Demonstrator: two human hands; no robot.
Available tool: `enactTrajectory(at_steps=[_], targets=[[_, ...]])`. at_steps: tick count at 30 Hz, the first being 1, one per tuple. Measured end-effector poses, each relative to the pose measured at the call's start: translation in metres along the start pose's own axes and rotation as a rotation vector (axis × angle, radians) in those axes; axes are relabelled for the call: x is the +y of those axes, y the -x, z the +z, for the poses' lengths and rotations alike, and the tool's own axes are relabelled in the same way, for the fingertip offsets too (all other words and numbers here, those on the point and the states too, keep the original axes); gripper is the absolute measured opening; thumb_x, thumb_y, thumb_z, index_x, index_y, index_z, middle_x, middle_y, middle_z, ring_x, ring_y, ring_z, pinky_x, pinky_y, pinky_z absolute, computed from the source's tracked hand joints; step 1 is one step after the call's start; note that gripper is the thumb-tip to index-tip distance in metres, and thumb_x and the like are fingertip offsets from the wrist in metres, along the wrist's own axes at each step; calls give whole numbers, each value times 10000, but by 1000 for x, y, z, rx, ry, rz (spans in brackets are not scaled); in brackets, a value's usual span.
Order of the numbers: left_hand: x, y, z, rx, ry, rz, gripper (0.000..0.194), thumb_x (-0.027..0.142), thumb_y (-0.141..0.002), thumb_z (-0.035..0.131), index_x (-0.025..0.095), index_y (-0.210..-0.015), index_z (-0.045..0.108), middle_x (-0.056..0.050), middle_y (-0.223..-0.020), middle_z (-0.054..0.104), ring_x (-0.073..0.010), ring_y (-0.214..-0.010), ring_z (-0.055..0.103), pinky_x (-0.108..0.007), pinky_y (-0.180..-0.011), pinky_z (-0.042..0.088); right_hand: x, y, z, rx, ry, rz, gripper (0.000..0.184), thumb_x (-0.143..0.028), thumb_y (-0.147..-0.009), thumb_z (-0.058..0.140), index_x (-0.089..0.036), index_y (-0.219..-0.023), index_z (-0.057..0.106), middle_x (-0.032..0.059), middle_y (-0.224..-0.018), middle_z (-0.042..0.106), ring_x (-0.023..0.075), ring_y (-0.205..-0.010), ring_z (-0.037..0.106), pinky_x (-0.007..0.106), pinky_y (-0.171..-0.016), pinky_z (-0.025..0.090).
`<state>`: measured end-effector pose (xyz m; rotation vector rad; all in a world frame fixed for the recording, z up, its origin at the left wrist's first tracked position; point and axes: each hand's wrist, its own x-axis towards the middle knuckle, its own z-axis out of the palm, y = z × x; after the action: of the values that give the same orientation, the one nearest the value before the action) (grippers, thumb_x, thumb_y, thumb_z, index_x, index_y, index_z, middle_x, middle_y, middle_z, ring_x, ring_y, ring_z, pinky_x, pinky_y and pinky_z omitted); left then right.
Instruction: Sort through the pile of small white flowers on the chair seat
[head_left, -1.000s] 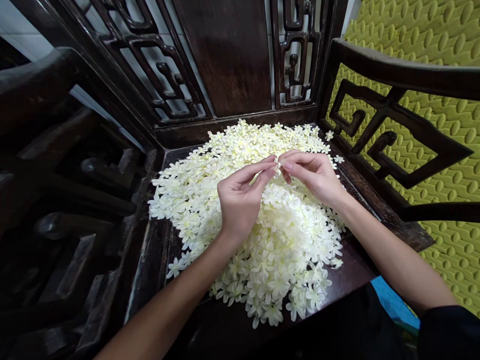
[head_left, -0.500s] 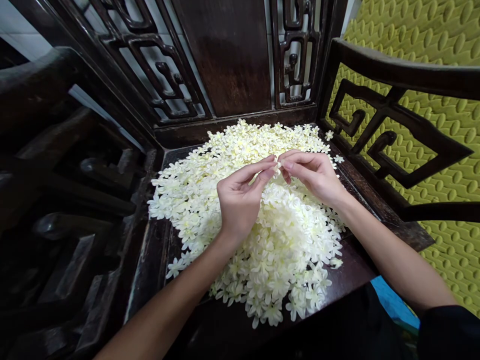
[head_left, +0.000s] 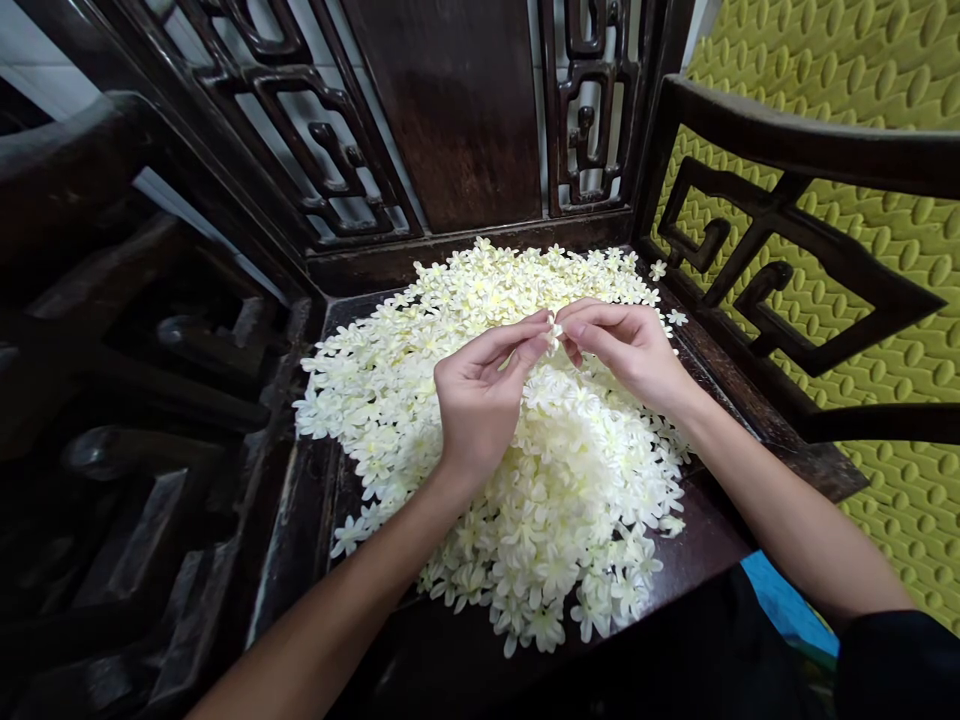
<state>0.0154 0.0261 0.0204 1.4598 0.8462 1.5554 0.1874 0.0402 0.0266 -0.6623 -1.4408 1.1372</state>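
Observation:
A heap of white artificial-looking flower heads with pale yellow centres covers much of the dark wooden seat. Above the heap my left hand pinches a small white flower between thumb and fingertips. My right hand meets it from the other side, its thumb and fingers closed at the same flower. Fingertips of both hands nearly touch there. The flower is partly hidden by the fingers, so its stem and underside cannot be made out.
A carved wooden chair back rises behind the heap. Openwork armrests stand on the left and right. Yellow embossed padding lies beyond the right armrest. Something blue shows near my right forearm. A few loose flowers lie by the right edge.
Both hands stay almost in place. The small flower between the fingertips has turned slightly and shows a little more of its petals.

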Motion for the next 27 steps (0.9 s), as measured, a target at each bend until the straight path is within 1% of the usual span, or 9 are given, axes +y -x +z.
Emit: enactTrajectory(at_steps=[3,6,10,15,18,20,23,25,27], targets=[[1,1,1,-14,35,-54,162,295,-867,777,190,-992,778,-79,-1098,792,-206,-1049,760,-340,-995,605,-3,0,1,8,32,-12,99,-262,-903,747,-199,-867,815,45,-965,722,105,-732,615,257,-633,511],[3,1,1,6,35,-112,225,367,-845,794,188,-976,759,-89,-1069,790,-198,-957,767,-327,-921,625,-6,1,3,20,105,-31,96,-272,-892,762,-196,-860,810,52,-972,723,114,-756,620,265,-665,520],[4,2,2,37,32,-159,238,380,-814,820,175,-917,755,-88,-1027,790,-201,-947,764,-311,-886,623,-4,2,6,37,153,-32,129,-293,-885,766,-176,-835,788,60,-958,718,121,-767,619,273,-677,519],[3,3,2,60,59,-225,267,411,-830,801,169,-925,741,-70,-935,778,-169,-832,751,-283,-811,622,1,3,8,39,131,-5,116,-251,-884,754,-158,-815,766,49,-934,689,104,-738,605,254,-646,505],[1,2,0,67,96,-248,274,415,-844,787,169,-944,718,-66,-939,758,-172,-859,743,-309,-839,632,1,2,6,68,72,25,113,-246,-871,759,-161,-797,762,47,-941,681,98,-714,606,254,-634,532],[-2,-1,-2,91,148,-250,261,408,-860,770,171,-941,698,-62,-951,742,-177,-891,737,-344,-870,638,2,0,3,116,-1,46,125,-260,-857,771,-168,-772,762,49,-961,678,93,-686,602,255,-604,541],[-7,-5,-4,144,243,-248,244,387,-860,766,172,-876,651,-62,-943,722,-205,-955,732,-398,-903,637,4,-2,-4,191,-89,32,152,-300,-855,780,-188,-753,763,46,-1001,676,82,-655,588,259,-591,546],[-9,-6,-4,126,242,-268,235,373,-852,768,175,-859,641,-64,-960,712,-214,-990,722,-406,-912,631,3,-3,-6,206,-81,13,171,-322,-873,766,-193,-761,762,37,-942,675,84,-640,583,263,-597,538],[-7,-5,-3,97,220,-271,220,358,-842,775,182,-886,650,-65,-999,700,-212,-1007,706,-390,-903,626,2,-3,-4,199,-23,-2,170,-318,-888,751,-186,-782,765,27,-857,667,92,-630,585,263,-592,517]])
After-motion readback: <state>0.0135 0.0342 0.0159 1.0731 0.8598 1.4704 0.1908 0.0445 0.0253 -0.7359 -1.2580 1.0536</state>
